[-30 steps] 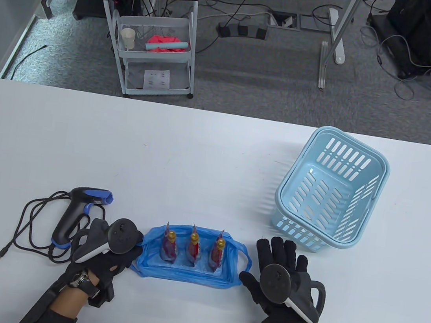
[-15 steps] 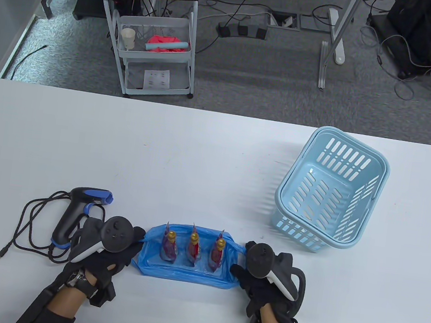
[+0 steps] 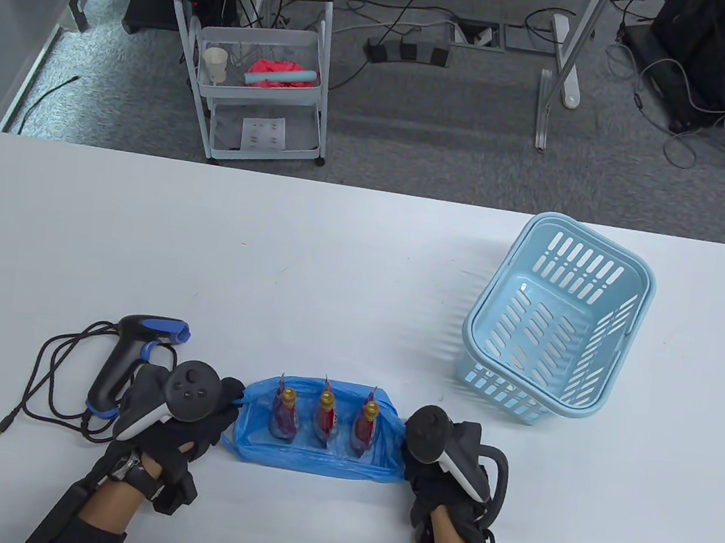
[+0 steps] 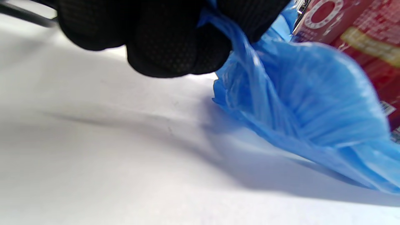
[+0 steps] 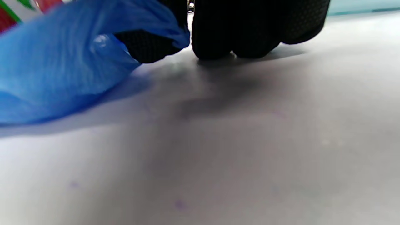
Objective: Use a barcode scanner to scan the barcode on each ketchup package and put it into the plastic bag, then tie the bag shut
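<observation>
— Where are the ketchup packages (image 3: 324, 421)?

— All three stand upright in a row inside the blue plastic bag (image 3: 311, 461), which sits open on the white table (image 3: 336, 268) near its near edge, between the two hands.

— And the left hand (image 3: 173, 417)?

— It is at the bag's left end. The left wrist view shows its gloved fingers (image 4: 175, 47) curled together, with a gathered strip of blue film pinched in the grip and running down to the bag's wall. A red package label shows at that view's right edge.

— The right hand (image 3: 444, 462)?

— At the bag's right end. In the right wrist view one finger (image 5: 147, 50) has blue film wrapped over it, while the other fingertips are curled down and touch the table just beside it. So that grip is closed on the bag's right edge as well.

— Where is the barcode scanner (image 3: 127, 360)?

— Lying on the table just left of the left hand, its black cable (image 3: 48, 377) looped further left. Neither hand holds it.

— Anything else on the table?

— A light blue slotted basket (image 3: 556, 323) on the right, further back, well apart from the bag.
</observation>
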`<state>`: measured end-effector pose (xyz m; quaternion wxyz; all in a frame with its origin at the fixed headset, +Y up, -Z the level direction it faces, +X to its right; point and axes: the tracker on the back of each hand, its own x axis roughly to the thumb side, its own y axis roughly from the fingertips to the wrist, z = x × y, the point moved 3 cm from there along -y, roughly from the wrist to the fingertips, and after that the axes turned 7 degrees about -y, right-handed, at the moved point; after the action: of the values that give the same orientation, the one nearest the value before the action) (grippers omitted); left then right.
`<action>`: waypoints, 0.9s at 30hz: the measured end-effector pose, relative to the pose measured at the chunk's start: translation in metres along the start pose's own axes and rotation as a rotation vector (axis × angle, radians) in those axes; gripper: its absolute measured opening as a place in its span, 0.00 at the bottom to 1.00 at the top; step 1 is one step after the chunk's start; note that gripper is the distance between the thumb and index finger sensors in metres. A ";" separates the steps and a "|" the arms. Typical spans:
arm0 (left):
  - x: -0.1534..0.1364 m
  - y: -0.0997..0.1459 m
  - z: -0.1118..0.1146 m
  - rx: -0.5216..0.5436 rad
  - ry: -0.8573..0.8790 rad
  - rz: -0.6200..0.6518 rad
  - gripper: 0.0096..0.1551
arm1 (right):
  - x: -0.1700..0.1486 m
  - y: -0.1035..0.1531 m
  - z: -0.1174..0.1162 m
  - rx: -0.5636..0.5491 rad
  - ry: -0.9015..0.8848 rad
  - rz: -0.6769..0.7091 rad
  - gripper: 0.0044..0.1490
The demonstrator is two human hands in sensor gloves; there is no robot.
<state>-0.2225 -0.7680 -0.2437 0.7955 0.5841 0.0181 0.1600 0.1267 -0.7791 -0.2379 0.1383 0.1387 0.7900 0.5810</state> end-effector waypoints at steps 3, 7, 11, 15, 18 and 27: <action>-0.001 0.002 -0.006 0.015 0.004 0.000 0.23 | -0.002 0.003 0.007 -0.032 -0.046 0.012 0.22; 0.000 0.006 -0.016 0.050 0.035 0.012 0.23 | -0.001 0.008 0.019 -0.087 -0.107 0.037 0.22; 0.003 0.012 -0.029 0.087 0.066 0.023 0.24 | 0.002 0.017 0.037 -0.160 -0.156 0.074 0.23; 0.007 0.017 -0.043 0.114 0.074 0.023 0.27 | 0.006 0.026 0.054 -0.201 -0.201 0.110 0.28; 0.012 0.022 -0.056 0.134 0.105 0.034 0.28 | 0.008 0.032 0.070 -0.218 -0.249 0.130 0.30; 0.031 0.041 -0.097 0.217 0.159 0.062 0.29 | 0.019 0.048 0.115 -0.266 -0.372 0.205 0.28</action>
<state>-0.2239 -0.6591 -0.2310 0.7184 0.6526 0.0802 0.2272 0.1554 -0.6572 -0.2257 0.2386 0.3033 0.6493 0.6553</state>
